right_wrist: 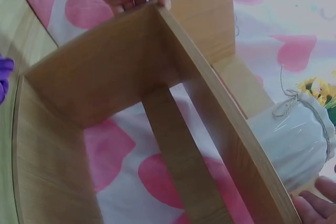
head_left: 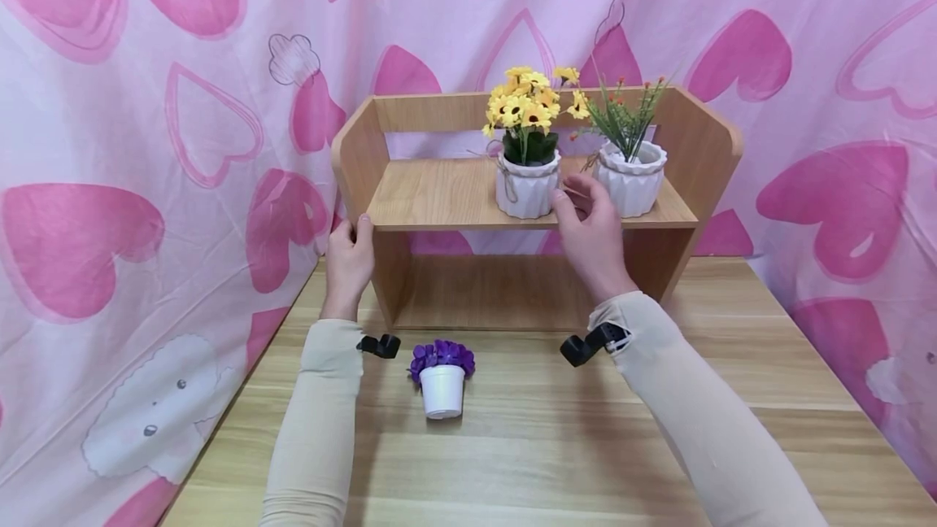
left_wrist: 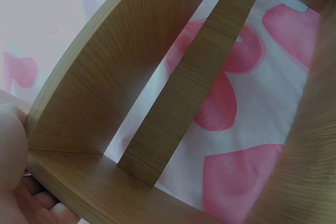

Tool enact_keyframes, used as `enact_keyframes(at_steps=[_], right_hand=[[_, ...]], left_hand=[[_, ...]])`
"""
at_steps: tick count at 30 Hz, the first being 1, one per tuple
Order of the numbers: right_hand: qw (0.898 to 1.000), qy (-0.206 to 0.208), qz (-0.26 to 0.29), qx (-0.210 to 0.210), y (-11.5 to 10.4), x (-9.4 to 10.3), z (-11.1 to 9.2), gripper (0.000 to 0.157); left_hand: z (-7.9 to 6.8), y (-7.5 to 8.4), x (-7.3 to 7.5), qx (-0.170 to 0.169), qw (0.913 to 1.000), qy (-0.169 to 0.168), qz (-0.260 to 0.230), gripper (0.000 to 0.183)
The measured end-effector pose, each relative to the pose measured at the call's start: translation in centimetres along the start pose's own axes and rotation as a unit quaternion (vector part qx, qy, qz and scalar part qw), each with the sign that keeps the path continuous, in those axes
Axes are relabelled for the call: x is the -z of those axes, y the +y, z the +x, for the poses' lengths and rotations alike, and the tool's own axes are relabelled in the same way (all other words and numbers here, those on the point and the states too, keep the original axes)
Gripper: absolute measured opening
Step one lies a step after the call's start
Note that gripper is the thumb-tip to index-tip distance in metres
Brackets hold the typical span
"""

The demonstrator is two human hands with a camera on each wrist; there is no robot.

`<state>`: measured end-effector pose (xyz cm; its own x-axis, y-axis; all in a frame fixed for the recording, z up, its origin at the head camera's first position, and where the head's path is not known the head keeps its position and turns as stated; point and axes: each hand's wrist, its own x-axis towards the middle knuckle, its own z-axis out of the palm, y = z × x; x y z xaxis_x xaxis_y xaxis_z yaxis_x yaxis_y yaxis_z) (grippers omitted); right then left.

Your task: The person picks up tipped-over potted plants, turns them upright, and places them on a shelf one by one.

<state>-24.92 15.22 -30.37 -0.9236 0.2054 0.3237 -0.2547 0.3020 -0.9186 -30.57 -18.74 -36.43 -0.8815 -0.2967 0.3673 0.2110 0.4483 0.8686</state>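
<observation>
My left hand (head_left: 350, 257) grips the left side panel of the wooden shelf (head_left: 432, 185), its thumb over the front edge near the upper board; fingers curl behind the panel in the left wrist view. On the upper board stands a white ribbed pot of yellow flowers (head_left: 529, 185), a twine bow around its rim. My right hand (head_left: 594, 236) is just right of this pot, its loosely bent fingertips right at the pot's side. Behind that hand, farther right, is a second white pot with red-tipped green sprigs (head_left: 633, 185), partly hidden by the fingers.
A small white pot with purple flowers (head_left: 442, 389) stands on the wooden table (head_left: 527, 462) in front of the shelf. Pink heart-print cloth (head_left: 241, 128) hangs behind and along both sides. The shelf's lower compartment (head_left: 498, 291) faces me below the upper board.
</observation>
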Motion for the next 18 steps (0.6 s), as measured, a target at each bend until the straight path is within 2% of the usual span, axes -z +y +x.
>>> enact_keyframes(at_steps=[5,8,18], right_hand=[[0.998,0.042,0.026,0.033,0.4,-0.1,-1.0,0.041],[0.997,0.046,0.031,0.045,0.5,-0.1,-1.7,0.035],[0.999,-0.033,-0.022,0.024,2.2,-0.4,-3.9,0.032]], left_hand=[[-0.1,-0.1,0.1,0.006,1.0,-0.005,-0.002,0.054],[0.0,-0.1,0.1,0.01,0.9999,-0.007,-0.005,0.055],[0.2,0.1,0.0,0.011,0.9999,-0.005,-0.009,0.055]])
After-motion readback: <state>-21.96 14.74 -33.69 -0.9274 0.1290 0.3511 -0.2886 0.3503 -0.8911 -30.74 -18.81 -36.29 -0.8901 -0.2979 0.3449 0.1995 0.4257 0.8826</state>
